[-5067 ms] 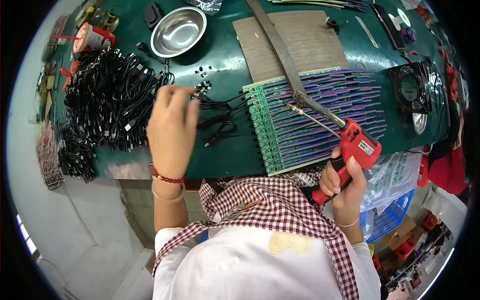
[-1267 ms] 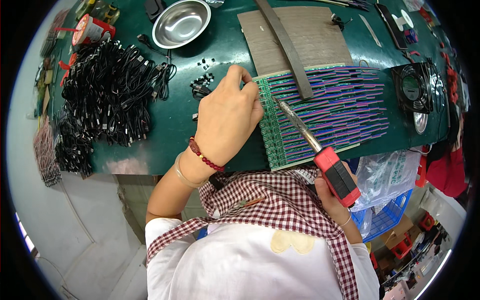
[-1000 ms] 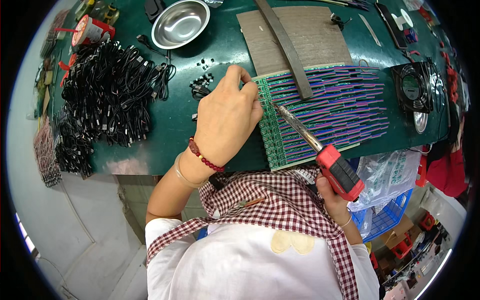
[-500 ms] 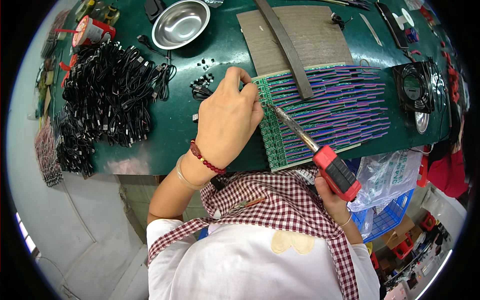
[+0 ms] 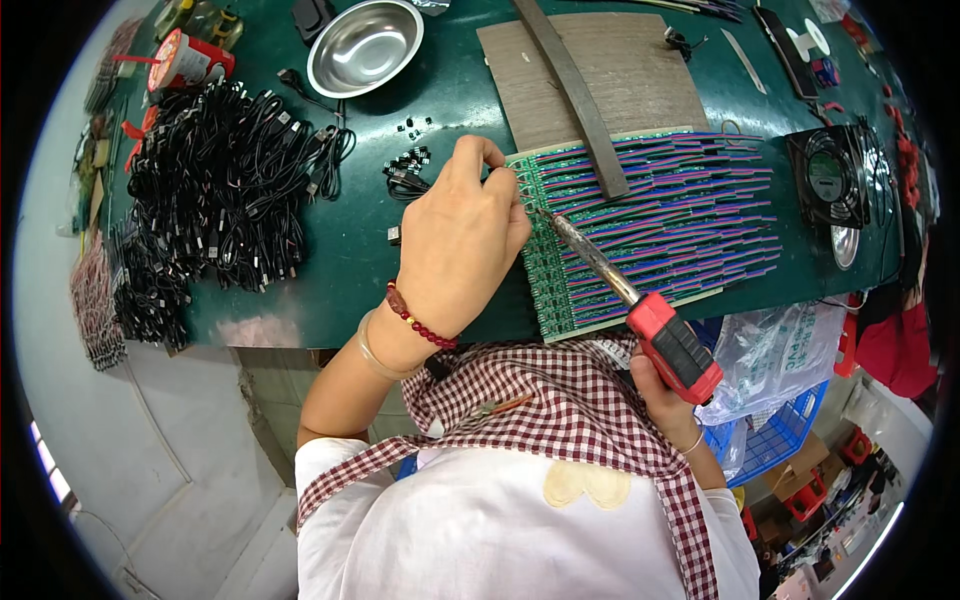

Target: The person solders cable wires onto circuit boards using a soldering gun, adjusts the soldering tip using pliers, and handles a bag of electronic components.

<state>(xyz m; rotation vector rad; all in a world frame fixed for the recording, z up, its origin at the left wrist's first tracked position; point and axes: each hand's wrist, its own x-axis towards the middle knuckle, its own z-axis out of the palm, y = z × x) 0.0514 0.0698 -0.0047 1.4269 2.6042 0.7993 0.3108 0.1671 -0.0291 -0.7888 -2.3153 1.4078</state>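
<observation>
Head view: left forearm angles up and inward from lower left, elbow bent, left hand [image 5: 462, 235] back-up with the knuckles arched and fingers curled in at the left edge of the green circuit board panel [image 5: 548, 285]. Fingertips mostly hidden, so can't tell what they pinch, if anything. Right forearm comes in from lower right, right hand [image 5: 658, 390] low and partly behind the handle, wrapped around the red soldering iron [image 5: 672, 348]. Iron slants up-left, tip just beside the left fingers over the panel's pad strip; contact unclear. Panel lies flat on the green table [image 5: 340, 230], metal bar [image 5: 575, 95] across its upper edge.
</observation>
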